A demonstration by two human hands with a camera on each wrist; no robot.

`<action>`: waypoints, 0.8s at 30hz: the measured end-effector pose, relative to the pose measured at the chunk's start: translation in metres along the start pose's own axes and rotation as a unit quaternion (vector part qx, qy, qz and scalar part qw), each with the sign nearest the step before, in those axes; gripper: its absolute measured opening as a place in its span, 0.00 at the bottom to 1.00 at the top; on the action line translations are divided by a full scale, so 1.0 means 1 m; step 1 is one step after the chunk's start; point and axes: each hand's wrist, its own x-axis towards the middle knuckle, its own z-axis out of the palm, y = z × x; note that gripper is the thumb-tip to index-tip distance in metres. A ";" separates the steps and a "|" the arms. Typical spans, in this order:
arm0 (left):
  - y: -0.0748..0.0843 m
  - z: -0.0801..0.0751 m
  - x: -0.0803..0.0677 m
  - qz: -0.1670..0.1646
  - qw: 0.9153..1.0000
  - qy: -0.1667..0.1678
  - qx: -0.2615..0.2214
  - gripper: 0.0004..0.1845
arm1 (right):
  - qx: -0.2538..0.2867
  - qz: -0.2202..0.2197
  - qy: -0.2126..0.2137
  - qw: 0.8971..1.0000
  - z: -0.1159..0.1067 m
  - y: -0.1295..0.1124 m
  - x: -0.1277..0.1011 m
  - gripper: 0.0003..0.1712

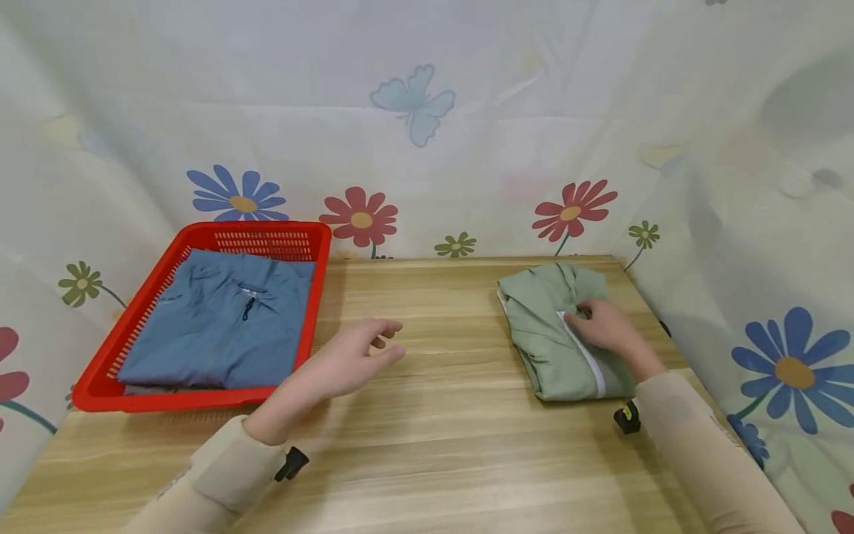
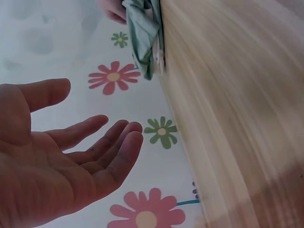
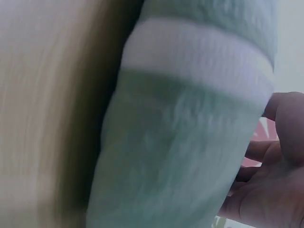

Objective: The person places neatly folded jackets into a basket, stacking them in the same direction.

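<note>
right hand [image 1: 608, 327] rests on folded green jacket [image 1: 554, 348] at far right of counter [image 1: 427, 445], fingers curled at its white zip. left hand [image 1: 347, 361] hovers mid-counter, fingers relaxed, holding nothing. blue shirt [image 1: 220, 326] in red basket [image 1: 200, 397] left.

Light wooden table [image 1: 440, 415], grain running left-right, flowered cloth backdrop behind it. Red slotted plastic basket [image 1: 100, 386] sits directly on it at 10 o'clock, by the left edge. Folded green garment [image 1: 554, 348] with white zipper strip lies flat at 2 o'clock, near the right edge, well apart from the basket.
</note>
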 end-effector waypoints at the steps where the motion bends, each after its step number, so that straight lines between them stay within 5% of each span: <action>1: -0.001 0.002 0.001 0.000 1.000 -0.004 -0.003 0.26 | 0.003 -0.002 -0.001 1.000 0.001 -0.002 0.000 0.34; 13: -0.011 0.023 0.005 0.004 0.998 -0.027 -0.060 0.26 | 0.020 -0.054 0.001 0.998 0.016 -0.026 0.004 0.22; 24: -0.024 0.040 0.012 -0.040 0.993 -0.047 -0.099 0.29 | 0.037 -0.072 -0.022 0.996 0.028 -0.054 0.005 0.20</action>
